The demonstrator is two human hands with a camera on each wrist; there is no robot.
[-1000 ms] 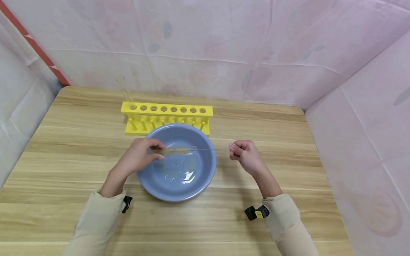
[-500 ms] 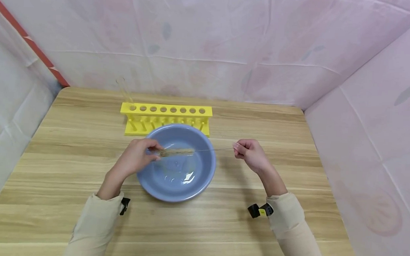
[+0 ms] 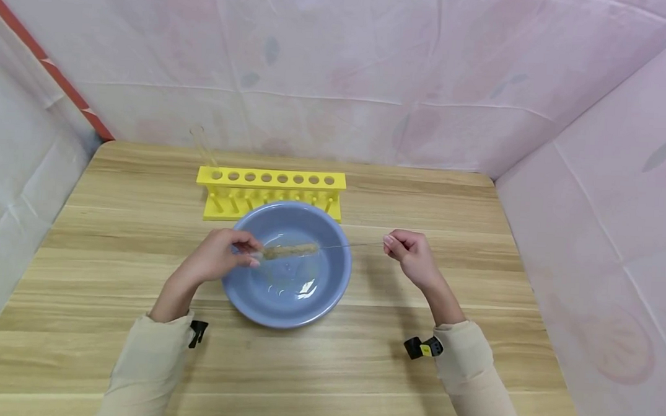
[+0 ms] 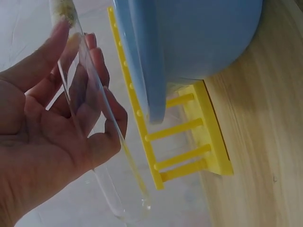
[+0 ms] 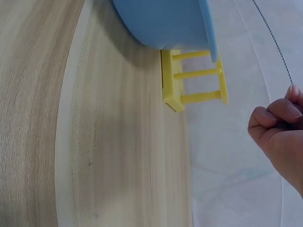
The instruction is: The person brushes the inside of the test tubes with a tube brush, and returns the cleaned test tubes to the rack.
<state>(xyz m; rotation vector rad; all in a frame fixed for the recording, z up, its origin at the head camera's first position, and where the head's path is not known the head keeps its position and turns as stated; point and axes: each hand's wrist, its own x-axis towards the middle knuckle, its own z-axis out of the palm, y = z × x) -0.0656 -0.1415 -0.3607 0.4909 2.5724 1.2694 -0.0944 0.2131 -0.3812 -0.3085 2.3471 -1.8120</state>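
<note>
My left hand point(image 3: 219, 256) holds a clear glass test tube point(image 4: 112, 191) nearly level over the blue basin point(image 3: 283, 317), thumb on one side and fingers round the other. In the left wrist view the tube's rounded closed end sticks out past the little finger, with yellowish wet streaks inside. Tan bristles of a test tube brush point(image 3: 294, 250) show at the tube's other end, above the basin. The brush's thin twisted wire handle point(image 5: 272, 35) runs right to my right hand point(image 3: 411, 255), which pinches its end between thumb and curled fingers, beyond the basin's right rim.
Behind the basin, partly hidden by it, stands a yellow test tube rack point(image 3: 271, 178) with holes and pegs. Another clear test tube point(image 3: 203, 146) leans in its leftmost hole. Patterned cloth walls point(image 3: 337, 121) enclose the wooden table point(image 3: 314, 381) at the back and sides.
My right hand has moved a little to the right with the wire handle, and the bristles have shifted slightly right. My left hand stays over the basin's left side, slightly lower.
</note>
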